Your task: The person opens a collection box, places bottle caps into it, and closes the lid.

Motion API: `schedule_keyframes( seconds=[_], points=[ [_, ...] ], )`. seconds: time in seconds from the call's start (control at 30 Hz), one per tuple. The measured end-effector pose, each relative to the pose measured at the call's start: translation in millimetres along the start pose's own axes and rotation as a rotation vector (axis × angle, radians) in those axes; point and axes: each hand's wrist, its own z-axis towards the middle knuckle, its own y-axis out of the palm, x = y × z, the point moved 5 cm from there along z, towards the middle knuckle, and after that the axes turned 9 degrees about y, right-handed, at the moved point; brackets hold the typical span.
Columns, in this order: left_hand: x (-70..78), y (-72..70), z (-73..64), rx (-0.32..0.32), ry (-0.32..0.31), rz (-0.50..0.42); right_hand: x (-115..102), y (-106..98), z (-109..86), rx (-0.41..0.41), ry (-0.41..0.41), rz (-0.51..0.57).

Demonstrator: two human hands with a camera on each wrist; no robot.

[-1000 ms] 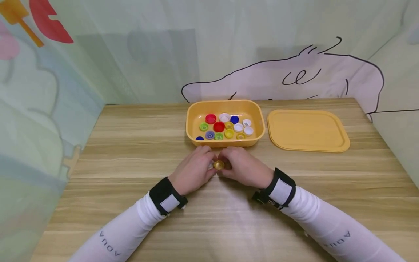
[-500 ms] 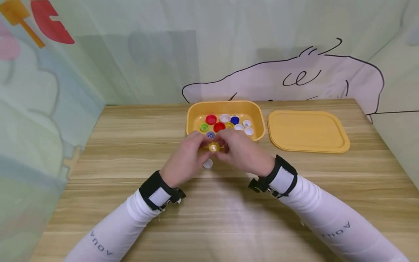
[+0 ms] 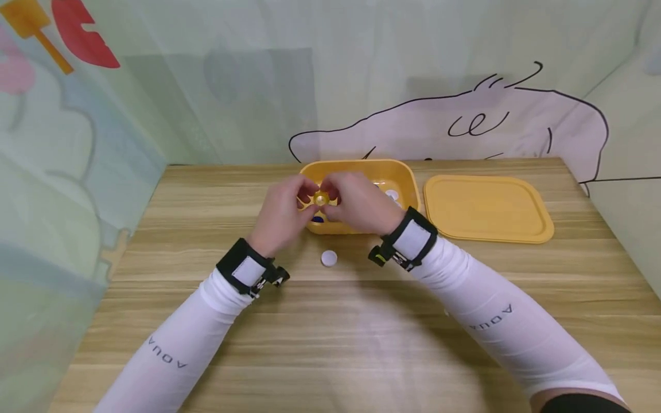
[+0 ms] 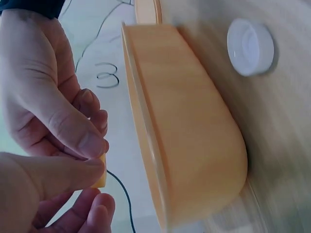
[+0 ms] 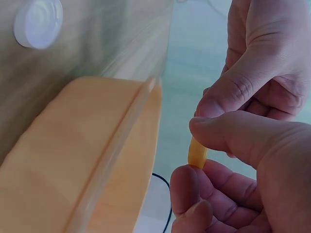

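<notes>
Over the left part of a yellow-orange plastic box [image 3: 389,167], my left hand [image 3: 279,215] and right hand [image 3: 358,202] meet at a small yellow bottle cap [image 3: 321,199]. Thumb and fingers of each hand pinch the cap from opposite sides. Seen edge-on in the right wrist view, the yellow cap [image 5: 197,154] is held higher than the box rim. A white bottle cap [image 3: 329,258] lies on the table in front of the box, its hollow side visible in the left wrist view. My hands hide most of the caps inside the box; a blue cap [image 3: 317,219] and white ones [image 3: 392,195] still show.
To the right of the box lies its flat yellow-orange lid [image 3: 488,207] on the wood-grain table [image 3: 289,355]. Behind the table hangs a pale curtain [image 3: 232,103] with cartoon drawings.
Both hands have lifted the yellow cap from the table in front of the box and carried it away from me and slightly left, over the box. The white cap stays on the table.
</notes>
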Motion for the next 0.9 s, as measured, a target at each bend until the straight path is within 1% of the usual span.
schedule_keyframes(
  seconds=[0.2, 0.37, 0.53, 0.7, 0.83, 0.9],
  points=[
    [-17.0, 0.4, 7.0, -0.035, -0.082, 0.058, 3.0, 6.7, 19.1, -0.055, 0.068, -0.034],
    [-28.0, 3.8, 8.3, -0.066, -0.146, 0.109, 7.7, 15.8, 32.4, -0.088, 0.095, -0.031],
    [-35.2, 9.1, 9.4, -0.089, -0.166, 0.167, 14.2, 25.3, 40.3, -0.132, 0.126, -0.027],
    [-38.1, 12.3, 8.9, -0.1, -0.179, 0.225, 17.9, 30.0, 41.5, -0.154, 0.147, -0.028],
    [-37.4, 11.8, 7.0, -0.087, -0.181, 0.227, 19.5, 29.1, 38.2, -0.159, 0.153, -0.019],
    [-36.4, 10.0, 6.0, -0.075, -0.172, 0.22, 19.7, 27.1, 35.8, -0.155, 0.153, -0.016]
  ],
)
